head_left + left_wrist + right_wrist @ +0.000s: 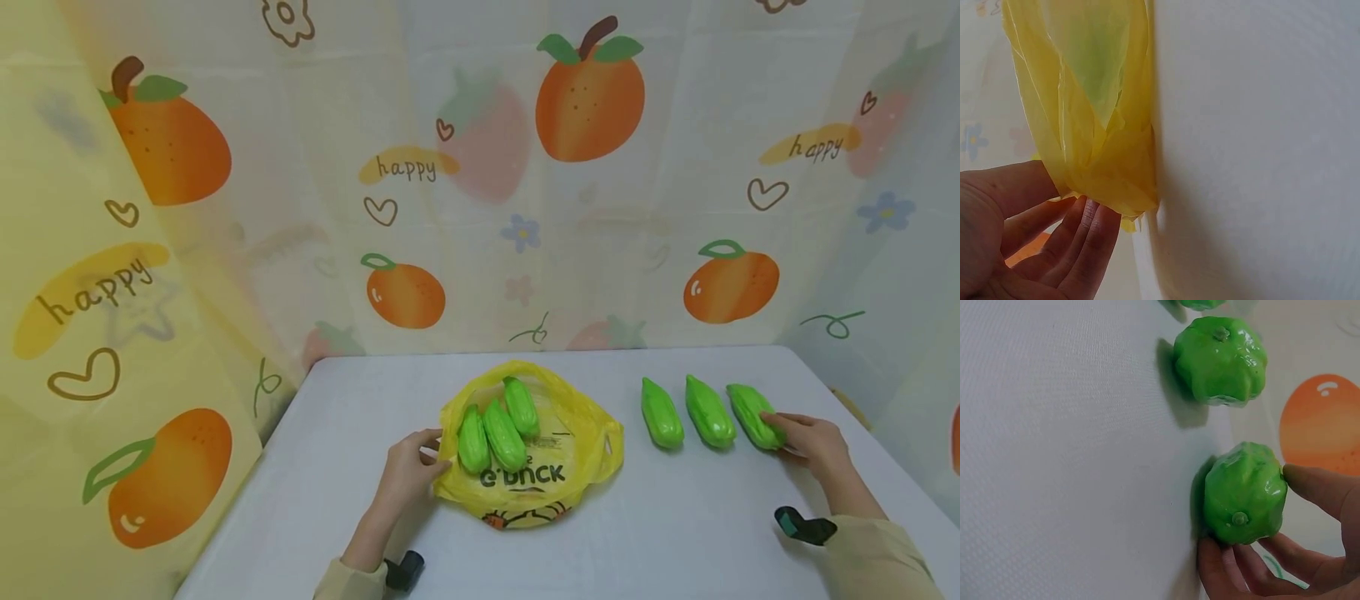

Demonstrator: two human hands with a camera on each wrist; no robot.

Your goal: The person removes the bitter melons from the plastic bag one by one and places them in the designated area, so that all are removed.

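Observation:
A yellow plastic bag [581,450] with printed lettering lies spread on the table, and three glossy green ribbed vegetables [504,436] rest on or in it; which is hard to tell. My left hand [411,467] pinches the bag's left edge between thumb and fingers. In the left wrist view the gathered plastic [1107,169] hangs at my fingertips, with green showing through. To the right, three more such vegetables stand in a row. My right hand [817,446] holds the rightmost green ribbed vegetable [1244,494], thumb on one side and fingers on the other. It sits on or very near the tabletop.
The middle vegetable [708,412] and the left one [662,414] of the row lie beside the held one. A white cloth [660,533] covers the table. Behind it hangs a fruit-printed curtain [480,250]. Dark wrist devices [804,527] are worn on both arms.

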